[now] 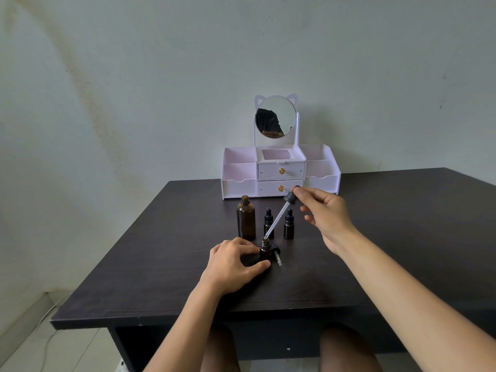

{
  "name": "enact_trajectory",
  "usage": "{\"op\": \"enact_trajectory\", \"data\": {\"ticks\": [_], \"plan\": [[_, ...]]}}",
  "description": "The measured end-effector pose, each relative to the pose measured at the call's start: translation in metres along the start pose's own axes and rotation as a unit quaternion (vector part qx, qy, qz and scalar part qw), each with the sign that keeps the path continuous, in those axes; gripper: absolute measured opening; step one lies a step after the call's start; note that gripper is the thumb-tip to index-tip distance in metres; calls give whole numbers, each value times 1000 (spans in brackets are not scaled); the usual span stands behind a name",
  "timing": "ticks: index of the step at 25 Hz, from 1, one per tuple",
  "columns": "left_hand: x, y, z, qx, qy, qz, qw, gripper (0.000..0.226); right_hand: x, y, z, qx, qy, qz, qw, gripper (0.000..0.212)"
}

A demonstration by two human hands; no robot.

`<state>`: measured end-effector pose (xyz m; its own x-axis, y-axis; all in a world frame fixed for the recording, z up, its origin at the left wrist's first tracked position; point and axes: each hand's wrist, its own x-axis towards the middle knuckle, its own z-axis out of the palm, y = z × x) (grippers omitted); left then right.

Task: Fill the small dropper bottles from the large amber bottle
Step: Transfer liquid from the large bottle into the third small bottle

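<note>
Gripping the uncapped small bottle (265, 249) is the left hand (233, 261); right hand (326, 213) pinches dropper (278, 218).

We see dim, soft, even light with a cool grey-green cast. The wall (375, 63) is palest toward the upper right and darkens toward the left edge. The dark table (150, 259) carries a faint sheen and only soft shadows. Wide-angle distortion bends its edges; the centre looks sharp.

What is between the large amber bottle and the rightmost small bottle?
Head view: another capped small bottle stands there, and the long dropper in the right hand slants across the gap.
</note>
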<state>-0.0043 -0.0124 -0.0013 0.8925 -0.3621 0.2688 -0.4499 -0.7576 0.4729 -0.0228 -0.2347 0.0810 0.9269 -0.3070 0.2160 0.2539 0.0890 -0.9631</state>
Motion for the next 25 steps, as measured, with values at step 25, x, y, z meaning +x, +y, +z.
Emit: {"op": "enact_trajectory", "data": {"ticks": [25], "plan": [[5, -5, -18, -77, -73, -38, 994, 33, 11, -13, 2, 31, 7, -9, 999, 13]]}}
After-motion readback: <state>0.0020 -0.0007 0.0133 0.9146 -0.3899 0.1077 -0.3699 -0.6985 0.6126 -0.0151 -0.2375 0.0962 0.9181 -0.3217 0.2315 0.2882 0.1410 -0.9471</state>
